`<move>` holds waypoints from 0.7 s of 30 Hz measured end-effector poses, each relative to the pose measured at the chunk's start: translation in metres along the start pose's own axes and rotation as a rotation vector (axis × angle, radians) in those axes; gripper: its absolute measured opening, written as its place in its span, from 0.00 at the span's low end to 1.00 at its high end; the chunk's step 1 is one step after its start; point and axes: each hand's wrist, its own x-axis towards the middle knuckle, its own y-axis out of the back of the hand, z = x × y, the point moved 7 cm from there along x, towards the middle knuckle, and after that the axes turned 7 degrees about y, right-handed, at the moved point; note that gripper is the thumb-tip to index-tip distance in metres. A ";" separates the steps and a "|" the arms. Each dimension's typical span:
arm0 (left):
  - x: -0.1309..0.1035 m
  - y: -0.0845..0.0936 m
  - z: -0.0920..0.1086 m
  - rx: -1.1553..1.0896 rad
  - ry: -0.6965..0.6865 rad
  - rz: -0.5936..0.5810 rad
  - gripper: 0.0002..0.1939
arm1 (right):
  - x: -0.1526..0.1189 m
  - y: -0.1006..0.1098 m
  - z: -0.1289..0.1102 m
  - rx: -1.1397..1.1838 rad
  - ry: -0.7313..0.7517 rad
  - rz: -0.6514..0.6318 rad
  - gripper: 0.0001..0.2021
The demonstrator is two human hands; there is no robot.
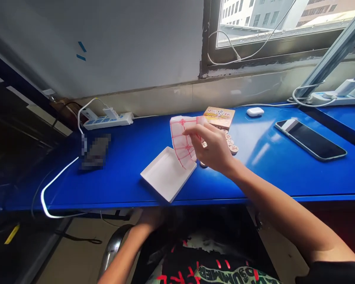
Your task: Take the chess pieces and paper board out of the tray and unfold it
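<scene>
My right hand [211, 144] is closed on a thin, whitish Chinese chess board sheet [177, 134] with red grid lines, pinching it between thumb and fingers. The sheet hangs creased above an open white cardboard box tray [165, 179] at the table's front. Round wooden Chinese chess pieces [233, 149] lie just behind and beside this hand, which partly covers them. Behind them sits a brown printed box [219, 117]. Below the table edge, near my lap, is my left hand [154, 216]; its fingers are dark and blurred.
A phone [312, 139] and a white earbud case [255, 112] lie on the right of the blue table [121, 181]. Power strips [109, 121] with cables stand along the wall. On the left, a white cable [57, 173] loops over the front edge near a pixelated object.
</scene>
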 end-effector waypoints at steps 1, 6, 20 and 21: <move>-0.010 -0.007 0.002 0.024 0.002 -0.055 0.19 | -0.001 -0.001 0.001 -0.009 0.007 0.016 0.11; -0.074 0.024 0.059 0.015 -0.250 -0.290 0.23 | -0.002 -0.002 0.007 -0.069 0.058 0.080 0.19; 0.027 0.203 0.114 -0.624 -0.617 0.521 0.23 | -0.004 -0.009 0.007 -0.187 0.094 0.128 0.20; 0.028 0.206 0.120 -0.633 -0.671 0.502 0.22 | -0.004 -0.008 0.008 -0.213 0.088 0.131 0.20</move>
